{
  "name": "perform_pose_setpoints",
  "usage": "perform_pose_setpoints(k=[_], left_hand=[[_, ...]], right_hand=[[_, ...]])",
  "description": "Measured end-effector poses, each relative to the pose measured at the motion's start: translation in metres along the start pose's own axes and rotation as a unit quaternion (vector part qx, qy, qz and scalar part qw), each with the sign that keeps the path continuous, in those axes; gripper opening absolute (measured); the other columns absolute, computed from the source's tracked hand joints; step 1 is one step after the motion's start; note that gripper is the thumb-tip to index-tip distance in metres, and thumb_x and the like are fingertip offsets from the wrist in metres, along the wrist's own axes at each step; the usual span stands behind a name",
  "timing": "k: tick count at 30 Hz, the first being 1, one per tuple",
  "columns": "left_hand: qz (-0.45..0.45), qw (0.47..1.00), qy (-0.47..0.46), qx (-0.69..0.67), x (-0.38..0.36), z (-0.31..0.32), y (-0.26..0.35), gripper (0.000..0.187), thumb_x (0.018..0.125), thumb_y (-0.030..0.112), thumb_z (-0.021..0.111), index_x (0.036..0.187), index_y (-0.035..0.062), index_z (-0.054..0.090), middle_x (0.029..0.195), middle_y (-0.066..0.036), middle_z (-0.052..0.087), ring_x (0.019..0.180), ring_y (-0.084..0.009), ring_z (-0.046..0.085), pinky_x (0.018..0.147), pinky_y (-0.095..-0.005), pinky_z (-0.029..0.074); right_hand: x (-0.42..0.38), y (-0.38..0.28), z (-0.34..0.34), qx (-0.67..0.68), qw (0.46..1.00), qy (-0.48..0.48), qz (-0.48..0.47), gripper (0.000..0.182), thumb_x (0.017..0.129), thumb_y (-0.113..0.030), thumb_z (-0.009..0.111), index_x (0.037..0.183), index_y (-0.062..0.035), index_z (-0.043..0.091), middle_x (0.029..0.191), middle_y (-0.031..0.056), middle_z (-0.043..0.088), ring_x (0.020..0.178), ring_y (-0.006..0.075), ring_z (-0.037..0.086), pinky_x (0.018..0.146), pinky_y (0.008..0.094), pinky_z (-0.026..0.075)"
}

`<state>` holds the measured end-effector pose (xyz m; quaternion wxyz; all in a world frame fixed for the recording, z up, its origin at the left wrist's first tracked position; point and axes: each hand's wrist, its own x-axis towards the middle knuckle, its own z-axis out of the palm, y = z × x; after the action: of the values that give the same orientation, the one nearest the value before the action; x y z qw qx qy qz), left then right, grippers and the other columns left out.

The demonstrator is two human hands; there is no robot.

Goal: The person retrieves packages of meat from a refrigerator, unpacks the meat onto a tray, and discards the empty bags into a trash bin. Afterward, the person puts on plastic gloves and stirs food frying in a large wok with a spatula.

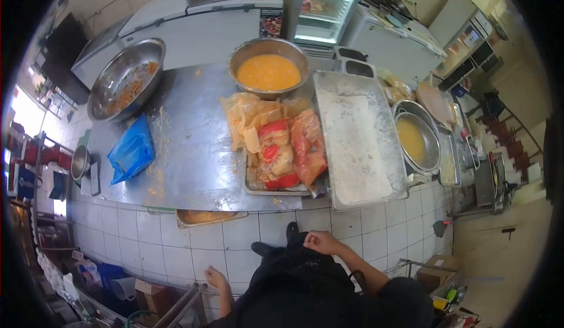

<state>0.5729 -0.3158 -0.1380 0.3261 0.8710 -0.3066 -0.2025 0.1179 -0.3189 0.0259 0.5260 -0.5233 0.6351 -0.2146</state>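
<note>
My left hand (217,277) hangs low beside my body, over the floor, with its fingers curled in; I see nothing in it. In front of my dark clothing, my right hand (321,242) is closed in a loose fist, and no object shows in it. Both hands are apart from the steel table (194,146). Nearest to them on the table is a metal tray (276,192) with plastic-wrapped packs of food (276,152). To its right lies a long tray of white powder (364,146), which looks like flour.
A steel bowl of orange liquid (268,72) stands behind the packs. Leftward are a tilted steel bowl with crumbs (126,87) and a blue plastic bag (133,150). A bowl of yellow liquid (411,140) stands at right. Metal rails (185,304) run behind my left hand.
</note>
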Motion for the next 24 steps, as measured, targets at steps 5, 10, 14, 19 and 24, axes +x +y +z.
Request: perform_pose_setpoints(k=[5,10,14,19,24], left_hand=[[0.248,0.945,-0.165,-0.133,-0.061,-0.003,0.128,0.015,0.094,0.012,0.054,0.085,0.0001,0.056,0.073,-0.007,0.053,0.067,-0.0164,0.051,0.062,-0.0296,0.042],[0.467,0.862,-0.163,-0.109,-0.015,0.015,0.298,0.019,0.094,0.018,0.058,0.086,0.0002,0.058,0.071,-0.010,0.058,0.061,-0.0209,0.056,0.057,-0.0322,0.044],[0.395,0.857,-0.206,-0.261,0.015,0.049,0.389,0.022,0.100,0.021,0.050,0.093,0.0017,0.057,0.074,-0.003,0.055,0.064,-0.0083,0.050,0.057,-0.0233,0.040],[0.304,0.845,-0.322,-0.299,0.031,0.103,0.476,0.025,0.100,0.028,0.049,0.100,0.0048,0.057,0.078,-0.001,0.055,0.065,-0.0047,0.049,0.057,-0.0190,0.039],[0.298,0.859,-0.322,-0.263,0.085,0.172,0.579,0.035,0.097,0.038,0.053,0.112,0.0066,0.058,0.093,-0.003,0.059,0.072,-0.0074,0.052,0.060,-0.0211,0.042]], right_hand=[[-0.064,-0.069,-0.099,0.068,0.990,0.119,0.016,0.017,0.085,-0.022,0.072,0.088,-0.0068,0.064,0.066,-0.0020,0.059,0.059,0.0049,0.052,0.057,0.0219,0.043],[-0.060,-0.081,-0.160,0.076,0.881,0.459,-0.091,0.017,0.085,-0.015,0.071,0.092,-0.0036,0.061,0.066,-0.0011,0.055,0.058,0.0045,0.048,0.053,0.0217,0.040],[-0.048,-0.065,-0.197,-0.032,0.840,0.540,-0.048,0.018,0.085,-0.015,0.070,0.094,-0.0029,0.060,0.067,0.0003,0.055,0.058,0.0050,0.048,0.054,0.0210,0.040],[-0.022,-0.096,-0.208,0.093,0.861,0.487,-0.110,0.021,0.084,-0.008,0.071,0.100,-0.0040,0.058,0.070,-0.0018,0.053,0.060,0.0041,0.048,0.055,0.0194,0.042],[0.033,-0.154,-0.200,0.169,0.904,0.363,-0.151,0.026,0.084,-0.005,0.070,0.106,-0.0045,0.055,0.077,-0.0029,0.053,0.066,0.0013,0.048,0.058,0.0165,0.040]])
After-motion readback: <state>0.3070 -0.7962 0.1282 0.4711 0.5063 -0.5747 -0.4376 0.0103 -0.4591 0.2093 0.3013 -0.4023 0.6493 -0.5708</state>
